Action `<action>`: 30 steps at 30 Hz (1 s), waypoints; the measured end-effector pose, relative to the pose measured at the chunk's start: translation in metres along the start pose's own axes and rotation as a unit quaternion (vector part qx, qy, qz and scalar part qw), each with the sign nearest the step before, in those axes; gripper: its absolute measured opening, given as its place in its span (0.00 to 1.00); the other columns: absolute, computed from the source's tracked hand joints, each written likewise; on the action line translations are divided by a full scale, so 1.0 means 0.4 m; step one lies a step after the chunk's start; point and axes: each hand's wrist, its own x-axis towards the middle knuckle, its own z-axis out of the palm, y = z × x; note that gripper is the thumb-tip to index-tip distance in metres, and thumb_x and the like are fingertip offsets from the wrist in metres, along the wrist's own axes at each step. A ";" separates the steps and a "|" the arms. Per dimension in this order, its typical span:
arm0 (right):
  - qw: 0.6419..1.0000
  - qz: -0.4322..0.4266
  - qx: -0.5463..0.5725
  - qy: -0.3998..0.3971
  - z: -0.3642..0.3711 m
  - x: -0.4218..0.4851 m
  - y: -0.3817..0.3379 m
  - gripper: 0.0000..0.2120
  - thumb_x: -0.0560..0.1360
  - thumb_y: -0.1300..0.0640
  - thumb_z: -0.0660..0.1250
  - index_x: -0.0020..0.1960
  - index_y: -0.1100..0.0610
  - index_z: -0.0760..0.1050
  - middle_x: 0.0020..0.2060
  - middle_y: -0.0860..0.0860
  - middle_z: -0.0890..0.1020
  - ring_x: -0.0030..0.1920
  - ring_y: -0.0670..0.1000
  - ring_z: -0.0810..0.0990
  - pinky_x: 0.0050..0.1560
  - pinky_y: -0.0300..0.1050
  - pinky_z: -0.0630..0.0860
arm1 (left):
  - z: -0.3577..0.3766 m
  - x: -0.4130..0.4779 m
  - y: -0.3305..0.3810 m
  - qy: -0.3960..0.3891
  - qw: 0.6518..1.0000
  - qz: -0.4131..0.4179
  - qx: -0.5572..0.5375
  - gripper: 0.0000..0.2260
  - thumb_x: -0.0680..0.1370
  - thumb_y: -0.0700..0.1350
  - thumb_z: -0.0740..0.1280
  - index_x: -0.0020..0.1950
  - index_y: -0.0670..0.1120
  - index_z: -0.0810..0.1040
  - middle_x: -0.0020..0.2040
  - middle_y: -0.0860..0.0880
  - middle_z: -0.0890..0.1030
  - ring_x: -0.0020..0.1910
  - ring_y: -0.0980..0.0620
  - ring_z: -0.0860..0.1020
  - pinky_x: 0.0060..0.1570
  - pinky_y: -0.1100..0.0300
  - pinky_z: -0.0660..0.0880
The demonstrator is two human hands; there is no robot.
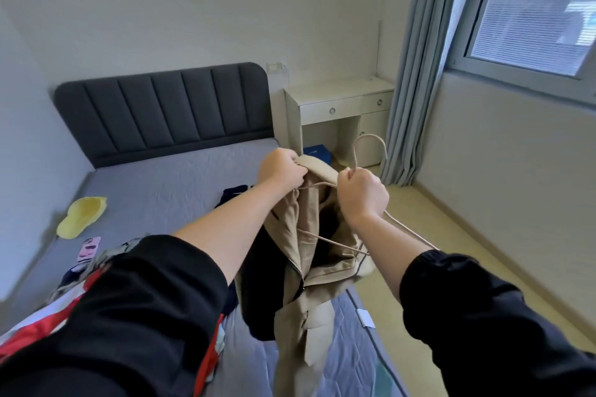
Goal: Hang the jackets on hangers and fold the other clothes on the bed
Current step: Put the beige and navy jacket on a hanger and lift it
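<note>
You are gripping the collar of the beige jacket in your left hand, so it is hanging below your fist, above the bed. Your right hand, just beside the collar, is clenching the hanger under its hook, with one hanger arm lying across the jacket's open front.

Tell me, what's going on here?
A person is fitting a beige jacket onto a thin beige hanger above the grey bed. The left hand grips the jacket's collar; the right hand holds the hanger below its hook. The hanger is only partly inside. A yellow cap lies on the bed.
</note>
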 end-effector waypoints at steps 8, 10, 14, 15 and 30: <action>0.976 0.040 0.207 -0.046 0.015 0.010 -0.038 0.18 0.76 0.52 0.62 0.27 0.53 0.70 0.24 0.45 0.71 0.28 0.47 0.70 0.31 0.41 0.63 | -0.037 -0.057 -0.021 -0.053 0.963 0.264 0.010 0.07 0.72 0.43 0.70 0.47 0.42 0.79 0.48 0.46 0.79 0.48 0.49 0.74 0.48 0.54 0.72; 0.968 0.019 0.241 -0.061 0.023 0.003 -0.071 0.21 0.76 0.53 0.62 0.25 0.53 0.67 0.20 0.45 0.69 0.25 0.44 0.67 0.30 0.41 0.65 | -0.055 -0.049 -0.054 -0.065 0.956 0.271 0.097 0.17 0.72 0.51 0.70 0.58 0.47 0.74 0.54 0.50 0.77 0.51 0.53 0.71 0.50 0.57 0.67; 0.956 -0.003 0.284 -0.076 0.049 -0.011 -0.138 0.24 0.75 0.49 0.64 0.24 0.55 0.65 0.18 0.45 0.68 0.23 0.44 0.66 0.31 0.41 0.66 | -0.095 -0.046 -0.094 0.010 0.938 0.293 0.185 0.07 0.78 0.51 0.64 0.46 0.50 0.68 0.38 0.48 0.79 0.37 0.45 0.77 0.34 0.60 0.61; 0.958 -0.030 0.277 -0.065 0.053 -0.012 -0.152 0.24 0.75 0.47 0.64 0.24 0.54 0.64 0.19 0.45 0.68 0.24 0.45 0.66 0.31 0.41 0.66 | -0.110 -0.043 -0.102 0.023 0.937 0.290 0.195 0.08 0.78 0.50 0.64 0.43 0.50 0.67 0.36 0.48 0.78 0.36 0.43 0.77 0.34 0.59 0.61; 0.993 0.006 0.061 -0.101 0.218 -0.131 -0.002 0.43 0.70 0.49 0.73 0.77 0.55 0.53 0.76 0.56 0.56 0.76 0.56 0.51 0.75 0.53 0.48 | -0.245 -0.043 -0.232 0.125 0.991 0.039 0.009 0.08 0.77 0.47 0.66 0.37 0.49 0.76 0.31 0.55 0.74 0.35 0.49 0.74 0.33 0.59 0.68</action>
